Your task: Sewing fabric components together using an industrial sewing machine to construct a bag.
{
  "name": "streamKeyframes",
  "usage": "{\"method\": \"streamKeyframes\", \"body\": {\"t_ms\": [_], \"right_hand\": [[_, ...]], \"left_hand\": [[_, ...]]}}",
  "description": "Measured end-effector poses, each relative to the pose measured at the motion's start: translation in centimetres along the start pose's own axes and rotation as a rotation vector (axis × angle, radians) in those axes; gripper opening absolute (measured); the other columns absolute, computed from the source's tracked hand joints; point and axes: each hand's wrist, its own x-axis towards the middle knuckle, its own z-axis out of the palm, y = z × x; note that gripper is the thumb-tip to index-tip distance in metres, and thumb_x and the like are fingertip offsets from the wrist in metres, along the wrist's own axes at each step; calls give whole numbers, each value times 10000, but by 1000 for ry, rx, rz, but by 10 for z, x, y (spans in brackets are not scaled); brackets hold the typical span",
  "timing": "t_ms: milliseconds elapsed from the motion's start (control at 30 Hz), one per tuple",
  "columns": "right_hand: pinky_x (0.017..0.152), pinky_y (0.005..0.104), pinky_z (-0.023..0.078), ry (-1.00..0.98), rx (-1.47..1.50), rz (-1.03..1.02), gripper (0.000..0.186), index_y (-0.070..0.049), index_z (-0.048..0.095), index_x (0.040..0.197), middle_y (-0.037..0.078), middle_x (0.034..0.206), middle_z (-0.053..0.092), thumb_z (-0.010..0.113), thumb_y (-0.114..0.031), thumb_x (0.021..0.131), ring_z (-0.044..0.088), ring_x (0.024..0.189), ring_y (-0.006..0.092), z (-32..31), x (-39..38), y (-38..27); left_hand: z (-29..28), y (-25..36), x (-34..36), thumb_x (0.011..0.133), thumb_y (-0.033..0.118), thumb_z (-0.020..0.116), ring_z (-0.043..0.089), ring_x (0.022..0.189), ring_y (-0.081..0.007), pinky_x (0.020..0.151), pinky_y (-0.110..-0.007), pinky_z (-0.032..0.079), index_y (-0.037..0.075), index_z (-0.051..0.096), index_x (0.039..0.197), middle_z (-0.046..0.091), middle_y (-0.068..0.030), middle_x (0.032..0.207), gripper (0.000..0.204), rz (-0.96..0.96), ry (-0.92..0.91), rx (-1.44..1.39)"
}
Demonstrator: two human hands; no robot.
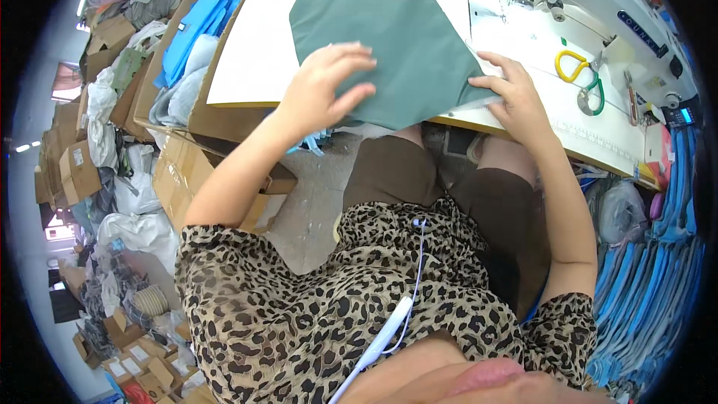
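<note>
A dark green fabric piece (396,37) lies on the white sewing table (247,45), hanging slightly over its front edge. My left hand (327,86) is over the fabric's lower left part, fingers apart and slightly bent. My right hand (512,97) grips the fabric's right corner, where a pale strip shows along the edge. The sewing machine (591,7) stands at the upper right, its needle area beside the fabric. Yellow-handled scissors (570,66) and green-handled scissors (594,93) lie right of my right hand.
An open cardboard box (224,123) with blue and grey fabric is left of the table. More boxes (78,168) and white bags (138,232) pile up at the left. Stacked blue and grey strips (643,307) fill the lower right. A ruler (598,135) runs along the table's front.
</note>
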Motion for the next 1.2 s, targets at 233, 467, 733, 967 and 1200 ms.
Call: {"method": "streamKeyframes", "body": {"t_ms": [233, 467, 733, 967, 1200], "right_hand": [[864, 384, 486, 90, -61, -96, 309, -94, 695, 938, 36, 1034, 675, 669, 19, 651, 617, 996, 258, -8, -33, -17], [848, 359, 459, 172, -203, -103, 306, -93, 710, 952, 13, 1066, 667, 686, -36, 653, 599, 1005, 229, -3, -74, -27], [904, 396, 449, 211, -58, -48, 426, -111, 684, 1081, 32, 1150, 647, 783, -123, 667, 587, 1052, 258, 0, -90, -27], [860, 377, 499, 423, -196, 144, 235, -40, 703, 1021, 118, 1070, 677, 712, 1, 790, 633, 982, 289, -19, -163, -9], [772, 280, 505, 495, 23, 461, 136, 36, 695, 994, 121, 939, 682, 648, 54, 867, 650, 856, 209, -16, -229, 4]], "left_hand": [[62, -12, 86, 950, 422, 595, 370, 1407, -314, 1140, -462, 324, 167, 510, 1397, 425, -136, 1500, 522, -59, -32, -82], [85, 14, 144, 935, 556, 494, 261, 1431, -383, 1098, -690, 184, 196, 428, 1458, 330, -177, 1536, 638, -161, -328, 146], [91, 17, 148, 943, 509, 516, 246, 1448, -389, 1141, -657, 180, 144, 399, 1481, 319, -195, 1549, 661, -78, -362, 179], [71, 39, 107, 938, 350, 630, 589, 1168, -276, 1000, -481, 464, 150, 654, 1220, 621, -105, 1250, 347, 204, -79, -81], [65, 99, -4, 946, 84, 622, 642, 737, -88, 608, -214, 538, 29, 580, 1228, 679, -62, 963, 290, -602, -999, -1169]]}}
